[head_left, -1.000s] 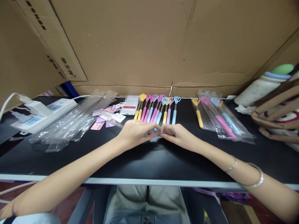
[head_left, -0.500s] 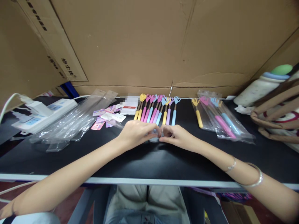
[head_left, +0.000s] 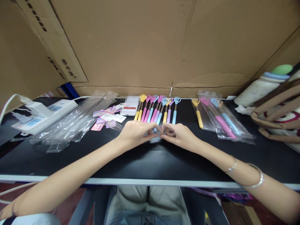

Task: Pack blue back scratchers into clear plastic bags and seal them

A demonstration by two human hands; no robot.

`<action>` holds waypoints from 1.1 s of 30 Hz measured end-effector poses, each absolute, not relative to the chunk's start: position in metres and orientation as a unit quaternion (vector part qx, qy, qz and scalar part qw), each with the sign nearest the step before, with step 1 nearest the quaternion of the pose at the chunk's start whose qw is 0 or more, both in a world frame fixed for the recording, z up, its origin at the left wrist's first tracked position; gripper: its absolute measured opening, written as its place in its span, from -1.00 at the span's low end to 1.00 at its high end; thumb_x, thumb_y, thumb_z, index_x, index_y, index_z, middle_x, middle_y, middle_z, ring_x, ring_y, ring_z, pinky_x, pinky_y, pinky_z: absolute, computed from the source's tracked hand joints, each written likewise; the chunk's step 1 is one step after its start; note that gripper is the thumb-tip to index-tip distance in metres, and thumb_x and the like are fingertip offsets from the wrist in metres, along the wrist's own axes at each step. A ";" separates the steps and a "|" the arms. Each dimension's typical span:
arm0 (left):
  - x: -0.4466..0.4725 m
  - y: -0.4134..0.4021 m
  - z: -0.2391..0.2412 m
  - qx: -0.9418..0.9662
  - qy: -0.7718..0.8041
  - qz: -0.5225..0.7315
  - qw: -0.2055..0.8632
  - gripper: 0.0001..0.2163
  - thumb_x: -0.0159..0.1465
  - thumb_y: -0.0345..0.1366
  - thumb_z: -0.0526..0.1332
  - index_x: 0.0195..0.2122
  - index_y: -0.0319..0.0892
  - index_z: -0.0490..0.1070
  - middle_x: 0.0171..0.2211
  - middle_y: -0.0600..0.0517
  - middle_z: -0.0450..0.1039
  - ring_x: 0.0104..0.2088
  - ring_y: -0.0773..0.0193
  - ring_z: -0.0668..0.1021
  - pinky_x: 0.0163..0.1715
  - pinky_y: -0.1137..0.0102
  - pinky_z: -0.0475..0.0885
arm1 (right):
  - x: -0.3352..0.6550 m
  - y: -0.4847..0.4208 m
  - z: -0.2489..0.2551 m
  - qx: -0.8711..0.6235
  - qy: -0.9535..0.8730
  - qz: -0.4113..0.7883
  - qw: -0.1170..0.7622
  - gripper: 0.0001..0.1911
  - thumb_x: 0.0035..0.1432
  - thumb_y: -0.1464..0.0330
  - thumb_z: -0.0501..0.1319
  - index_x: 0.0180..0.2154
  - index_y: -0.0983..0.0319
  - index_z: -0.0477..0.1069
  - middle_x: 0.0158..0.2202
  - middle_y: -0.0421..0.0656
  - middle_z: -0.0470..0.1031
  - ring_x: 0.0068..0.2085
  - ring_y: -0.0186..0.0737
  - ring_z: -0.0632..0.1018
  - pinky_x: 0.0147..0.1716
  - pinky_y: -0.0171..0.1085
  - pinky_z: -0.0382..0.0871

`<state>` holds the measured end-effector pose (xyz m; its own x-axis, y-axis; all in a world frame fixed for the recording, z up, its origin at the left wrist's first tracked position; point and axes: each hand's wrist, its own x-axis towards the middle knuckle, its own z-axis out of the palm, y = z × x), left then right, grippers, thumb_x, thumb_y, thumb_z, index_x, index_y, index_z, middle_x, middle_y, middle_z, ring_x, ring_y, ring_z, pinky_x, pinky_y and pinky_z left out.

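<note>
1. At the left of the frame, a white power strip [head_left: 47, 114] is lying on the black counter [head_left: 140, 165], with plugs and cables running from it.
2. Right of it, a pile of clear bags [head_left: 70, 125] is spreading slantwise, catching the light.
3. Left of centre, small printed cards [head_left: 98, 126], mostly pink and purple, are overlapping loosely; a pale phone-like item [head_left: 129, 109] is lying just beside them.
4. At lower centre-left, the left hand [head_left: 138, 132] is pinching clear plastic, thumb and fingers closing on it.
5. Near the middle of the frame, a thin clear bag [head_left: 155, 139] is stretching between both hands; its outline is hard to make out. Behind it, a row of hand-shaped scratchers [head_left: 153, 115] is lying with claws pointing up the frame, the handles showing yellow, pink, blue and purple.
6. Just right of centre, the right hand [head_left: 179, 134] is gripping the same plastic between thumb and fingers, nearly meeting the left.
7. Toward the right, a yellow scratcher [head_left: 199, 119] is lying beside bagged scratchers [head_left: 225, 126], pink and blue; whether plastic is covering the yellow one, I cannot tell.
8. At the right edge, a white bottle [head_left: 259, 89] with a green top is leaning.
</note>
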<state>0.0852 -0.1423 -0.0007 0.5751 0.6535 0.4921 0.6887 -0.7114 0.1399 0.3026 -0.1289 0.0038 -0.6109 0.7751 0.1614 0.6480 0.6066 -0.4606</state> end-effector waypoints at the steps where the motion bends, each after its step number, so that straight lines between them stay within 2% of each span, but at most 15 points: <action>1: 0.084 -0.141 -0.001 -0.884 -0.386 -0.261 0.029 -0.86 0.26 -0.14 0.22 -0.18 0.02 0.43 -0.47 0.24 0.52 -0.52 0.45 0.50 -0.54 0.56 0.16 | 0.304 -0.128 0.004 -0.401 -0.878 0.190 0.181 -0.87 0.13 0.29 0.18 -0.40 0.19 0.28 -0.59 -0.33 0.21 -0.55 -0.39 0.24 -0.51 -0.39 0.06; 4: 0.081 -0.138 0.000 -0.874 -0.413 -0.255 0.012 -0.84 0.24 -0.13 0.24 -0.18 0.01 0.44 -0.48 0.24 0.52 -0.56 0.46 0.47 -0.54 0.56 0.15 | 0.308 -0.124 0.008 -0.384 -0.869 0.229 0.213 -0.80 0.17 0.22 0.17 -0.40 0.20 0.29 -0.56 -0.30 0.26 -0.53 -0.39 0.27 -0.51 -0.38 0.10; 8: 0.075 -0.133 0.003 -0.863 -0.437 -0.252 -0.012 -0.89 0.23 -0.17 0.25 -0.25 -0.02 0.47 -0.50 0.22 0.49 -0.55 0.46 0.46 -0.53 0.56 0.14 | 0.313 -0.118 0.018 -0.359 -0.839 0.280 0.299 -0.71 0.17 0.14 0.17 -0.41 0.24 0.32 -0.53 -0.23 0.34 -0.52 -0.36 0.34 -0.50 -0.35 0.16; 12: 0.073 -0.132 0.005 -0.861 -0.440 -0.250 -0.050 -0.90 0.24 -0.17 0.22 -0.28 0.00 0.50 -0.52 0.23 0.48 -0.54 0.46 0.45 -0.52 0.54 0.13 | 0.317 -0.113 0.025 -0.363 -0.784 0.353 0.359 -0.68 0.14 0.09 0.20 -0.39 0.23 0.31 -0.60 -0.29 0.28 -0.59 -0.39 0.29 -0.57 -0.35 0.12; 17: 0.074 -0.134 0.007 -0.869 -0.429 -0.234 -0.078 -0.89 0.24 -0.20 0.21 -0.29 0.00 0.52 -0.42 0.22 0.54 -0.49 0.45 0.48 -0.47 0.53 0.18 | 0.321 -0.109 0.026 -0.361 -0.729 0.407 0.416 -0.64 0.13 0.05 0.21 -0.37 0.22 0.30 -0.66 -0.32 0.24 -0.57 -0.37 0.30 -0.50 -0.32 0.17; 20: 0.074 -0.134 0.007 -0.880 -0.408 -0.224 -0.089 -0.88 0.25 -0.22 0.19 -0.26 -0.01 0.51 -0.30 0.21 0.56 -0.38 0.43 0.52 -0.41 0.54 0.22 | 0.324 -0.107 0.027 -0.354 -0.695 0.435 0.451 -0.66 0.14 0.06 0.21 -0.36 0.22 0.30 -0.67 -0.33 0.23 -0.56 -0.36 0.29 -0.47 -0.31 0.19; 23: 0.073 -0.133 0.007 -0.885 -0.401 -0.214 -0.098 -0.88 0.25 -0.24 0.18 -0.24 -0.02 0.50 -0.29 0.19 0.55 -0.34 0.42 0.52 -0.40 0.54 0.23 | 0.326 -0.105 0.030 -0.339 -0.658 0.467 0.483 -0.67 0.14 0.08 0.22 -0.37 0.20 0.27 -0.66 -0.33 0.20 -0.55 -0.35 0.29 -0.47 -0.31 0.19; 33: 0.071 -0.133 0.010 -0.883 -0.395 -0.208 -0.146 -0.84 0.27 -0.26 0.13 -0.17 -0.06 0.46 -0.35 0.16 0.55 -0.40 0.40 0.52 -0.41 0.55 0.26 | 0.343 -0.100 0.053 -0.335 -0.601 0.433 0.582 -0.68 0.14 0.12 0.20 -0.45 0.13 0.13 -0.66 -0.35 0.04 -0.58 -0.33 0.20 -0.51 -0.29 0.15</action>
